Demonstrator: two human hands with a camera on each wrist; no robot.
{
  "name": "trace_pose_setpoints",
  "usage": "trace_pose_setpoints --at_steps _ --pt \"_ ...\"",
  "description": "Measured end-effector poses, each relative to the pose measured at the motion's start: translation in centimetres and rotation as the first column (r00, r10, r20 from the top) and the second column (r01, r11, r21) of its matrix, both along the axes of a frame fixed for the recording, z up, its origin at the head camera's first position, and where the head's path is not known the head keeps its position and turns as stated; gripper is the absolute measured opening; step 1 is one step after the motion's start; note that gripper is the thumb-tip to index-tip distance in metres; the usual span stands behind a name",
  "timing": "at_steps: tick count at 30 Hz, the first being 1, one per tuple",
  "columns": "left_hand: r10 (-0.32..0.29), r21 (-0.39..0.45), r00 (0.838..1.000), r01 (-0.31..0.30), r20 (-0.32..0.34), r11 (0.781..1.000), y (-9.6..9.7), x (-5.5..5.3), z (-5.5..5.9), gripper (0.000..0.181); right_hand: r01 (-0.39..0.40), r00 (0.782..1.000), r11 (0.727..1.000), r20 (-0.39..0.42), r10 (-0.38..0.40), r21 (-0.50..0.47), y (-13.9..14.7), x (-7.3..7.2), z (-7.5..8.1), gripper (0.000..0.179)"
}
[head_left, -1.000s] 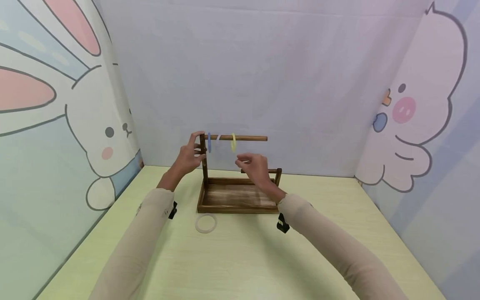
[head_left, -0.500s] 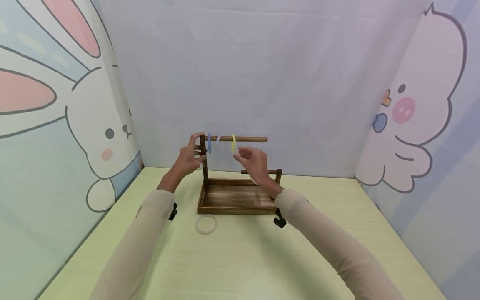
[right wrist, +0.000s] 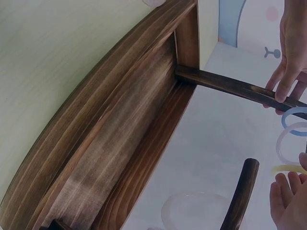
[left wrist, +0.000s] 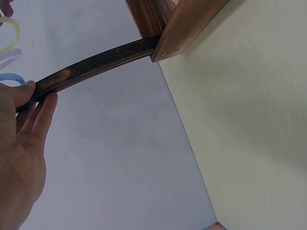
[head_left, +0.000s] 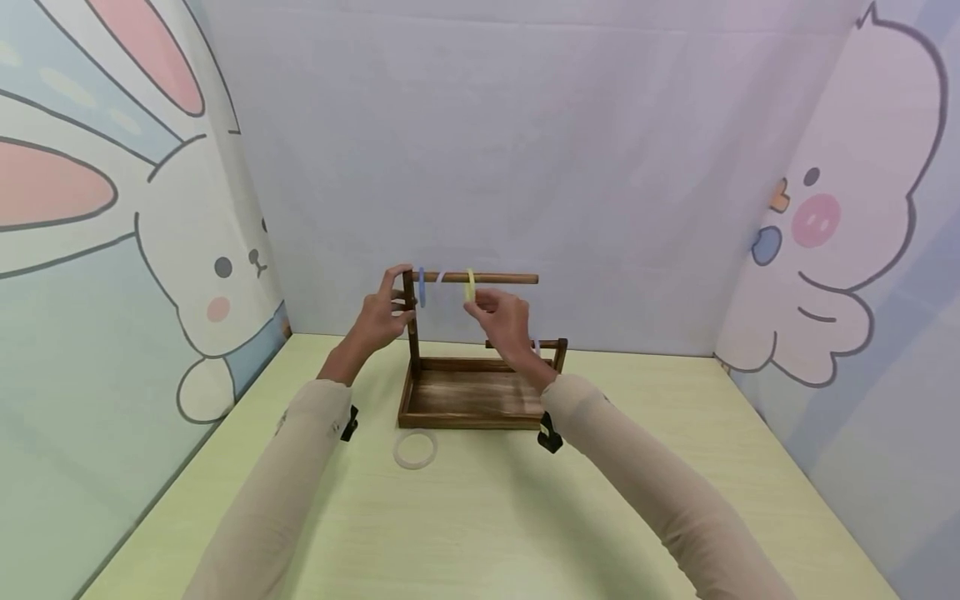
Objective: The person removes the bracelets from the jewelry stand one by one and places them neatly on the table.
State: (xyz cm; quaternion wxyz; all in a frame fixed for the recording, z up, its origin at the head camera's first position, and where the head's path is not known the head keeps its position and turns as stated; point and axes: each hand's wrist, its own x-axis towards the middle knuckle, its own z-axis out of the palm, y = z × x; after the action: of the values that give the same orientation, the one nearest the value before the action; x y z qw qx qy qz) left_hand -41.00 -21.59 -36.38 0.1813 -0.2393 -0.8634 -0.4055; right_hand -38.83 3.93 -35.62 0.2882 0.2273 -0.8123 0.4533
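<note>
A wooden rack has a tray base, a tall left post and a long upper bar. My left hand holds the post near its top, thumb on one side and fingers on the other. Around the upper bar hang a blue ring, a pale purple ring and a yellow ring. My right hand pinches the yellow ring's lower edge between thumb and fingers. In the right wrist view the hand is partly cut off at the edge.
A whitish ring lies flat on the table in front of the rack. Behind my right hand is a shorter, lower bar with a pale ring on it. A grey-white cloth wall stands close behind the rack.
My right hand has moved slightly up and left, from beside the yellow ring onto its lower edge. The pale ring on the lower bar has come into sight. My left hand stays on the post.
</note>
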Motion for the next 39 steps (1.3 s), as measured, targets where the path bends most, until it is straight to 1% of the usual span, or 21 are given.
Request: trace_pose_setpoints --at_steps 5,17,24,33,39 --pt "-0.004 0.004 1.0 0.004 0.0 1.0 0.0 0.1 0.0 0.085 0.019 1.0 1.0 0.014 -0.019 0.007 -0.3 0.1 0.1 0.027" --pt "-0.008 0.01 1.0 0.008 0.01 1.0 0.2 0.2 0.2 0.087 0.072 0.997 0.997 0.03 -0.071 -0.033 0.2 -0.6 -0.1 0.023" --pt "-0.012 0.022 1.0 0.011 0.014 1.0 0.2 0.1 0.1 0.088 0.05 0.998 0.998 0.051 -0.048 -0.039 0.7 -0.4 0.0 0.025" --pt "-0.011 0.007 1.0 0.011 -0.01 1.0 0.3 0.0 -0.1 0.087 0.07 0.997 0.998 0.013 -0.07 0.005 2.1 -0.5 0.2 0.023" --pt "-0.006 0.009 1.0 0.006 -0.019 1.0 0.2 -0.1 -0.1 0.086 0.071 0.997 0.997 0.036 -0.071 0.013 3.1 -0.4 0.3 0.024"
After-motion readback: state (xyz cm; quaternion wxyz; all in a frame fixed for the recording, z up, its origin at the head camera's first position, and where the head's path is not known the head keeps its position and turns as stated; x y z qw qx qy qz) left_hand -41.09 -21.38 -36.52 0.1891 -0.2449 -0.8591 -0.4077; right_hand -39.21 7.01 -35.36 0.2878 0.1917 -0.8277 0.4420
